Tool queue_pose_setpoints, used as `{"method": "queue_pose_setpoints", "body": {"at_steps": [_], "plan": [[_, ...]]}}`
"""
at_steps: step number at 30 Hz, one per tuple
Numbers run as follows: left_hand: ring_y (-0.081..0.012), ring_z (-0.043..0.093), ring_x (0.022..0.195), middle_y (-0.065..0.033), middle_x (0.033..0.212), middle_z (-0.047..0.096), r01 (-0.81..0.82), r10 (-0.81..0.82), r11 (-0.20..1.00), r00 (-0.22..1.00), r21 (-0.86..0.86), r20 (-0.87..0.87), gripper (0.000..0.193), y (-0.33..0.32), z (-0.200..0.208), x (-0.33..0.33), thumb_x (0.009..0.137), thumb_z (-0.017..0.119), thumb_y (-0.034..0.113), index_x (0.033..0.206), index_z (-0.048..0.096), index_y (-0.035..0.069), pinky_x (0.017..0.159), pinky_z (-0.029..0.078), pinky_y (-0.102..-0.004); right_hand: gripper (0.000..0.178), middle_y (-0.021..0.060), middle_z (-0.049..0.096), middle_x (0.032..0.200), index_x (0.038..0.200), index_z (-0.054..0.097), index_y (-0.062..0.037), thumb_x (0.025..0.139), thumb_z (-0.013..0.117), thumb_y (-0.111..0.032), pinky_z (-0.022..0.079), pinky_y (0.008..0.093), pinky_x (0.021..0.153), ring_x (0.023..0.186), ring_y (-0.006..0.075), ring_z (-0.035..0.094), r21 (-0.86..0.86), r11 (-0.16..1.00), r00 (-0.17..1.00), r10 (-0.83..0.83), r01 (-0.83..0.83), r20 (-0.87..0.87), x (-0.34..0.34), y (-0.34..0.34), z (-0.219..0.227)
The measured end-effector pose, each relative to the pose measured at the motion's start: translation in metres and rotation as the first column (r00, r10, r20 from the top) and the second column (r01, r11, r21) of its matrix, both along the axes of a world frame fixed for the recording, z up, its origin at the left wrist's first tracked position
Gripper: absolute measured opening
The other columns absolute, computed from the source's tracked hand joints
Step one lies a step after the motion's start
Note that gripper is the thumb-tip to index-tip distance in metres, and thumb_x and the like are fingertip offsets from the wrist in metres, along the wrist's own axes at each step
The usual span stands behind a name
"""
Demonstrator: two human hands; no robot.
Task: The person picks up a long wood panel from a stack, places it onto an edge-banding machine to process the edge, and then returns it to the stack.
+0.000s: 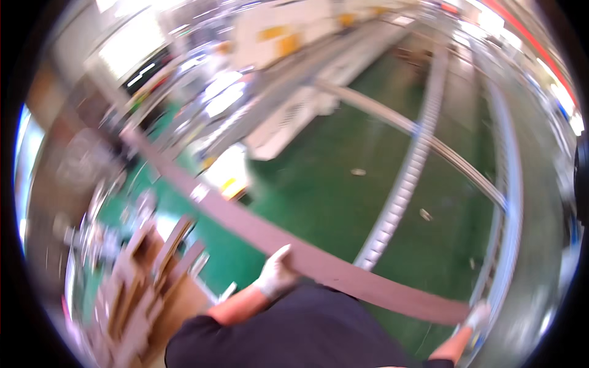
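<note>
We've got one long brown board (pixel 331 271) stretched across in front of us, above the green floor (pixel 319 184). Our gloved left hand (pixel 277 274) clamps its edge, thumb up; our gloved right hand (pixel 478 315) grips the right end, fingers blurred. Two roller tracks (pixel 402 191) run ahead. One white patch (pixel 199 192) on the board's too smeared to read. Lower left, a brown pile (pixel 132 300), too jumbled to count.

Plank (pixel 236 219) ahead, piled pieces (pixel 136 294) left
</note>
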State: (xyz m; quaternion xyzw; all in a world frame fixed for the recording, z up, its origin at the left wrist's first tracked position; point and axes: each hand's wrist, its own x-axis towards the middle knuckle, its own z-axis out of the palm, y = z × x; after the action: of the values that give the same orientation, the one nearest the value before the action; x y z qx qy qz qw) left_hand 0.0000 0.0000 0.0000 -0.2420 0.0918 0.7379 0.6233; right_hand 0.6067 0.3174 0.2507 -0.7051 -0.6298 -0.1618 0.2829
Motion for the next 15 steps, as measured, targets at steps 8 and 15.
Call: {"method": "queue_pose_setpoints", "body": {"at_steps": [8,15], "plan": [[-0.0308,0.059,0.13,-0.0089,0.139,0.065,0.192,-0.272,0.95,0.898,-0.247,-0.346,0.042,-0.063,0.048,-0.109,0.106,0.055,0.045,0.131,0.065,0.014,0.106,0.049,-0.0504,0.054,0.014,0.073,0.121,0.122,0.071,-0.0085,0.078,0.082,-0.039,0.052,0.0451,0.1,0.112,0.0347,0.068,-0.479,0.421,0.583,0.77,-0.77,-0.26,-0.33,-0.187,-0.102],[-0.0252,0.065,0.12,-0.0054,0.129,0.07,0.327,-0.399,0.914,0.834,-0.241,-0.382,0.043,-0.052,0.038,-0.089,0.101,0.062,0.05,0.125,0.067,0.016,0.101,0.053,-0.048,0.094,0.0146,0.061,0.137,0.149,0.047,-0.0028,0.077,0.085,-0.05,0.047,0.0453,0.107,0.13,0.0311,0.059,-0.838,0.279,0.503,0.864,-0.469,0.006,-0.317,-0.201,-0.105]]}}
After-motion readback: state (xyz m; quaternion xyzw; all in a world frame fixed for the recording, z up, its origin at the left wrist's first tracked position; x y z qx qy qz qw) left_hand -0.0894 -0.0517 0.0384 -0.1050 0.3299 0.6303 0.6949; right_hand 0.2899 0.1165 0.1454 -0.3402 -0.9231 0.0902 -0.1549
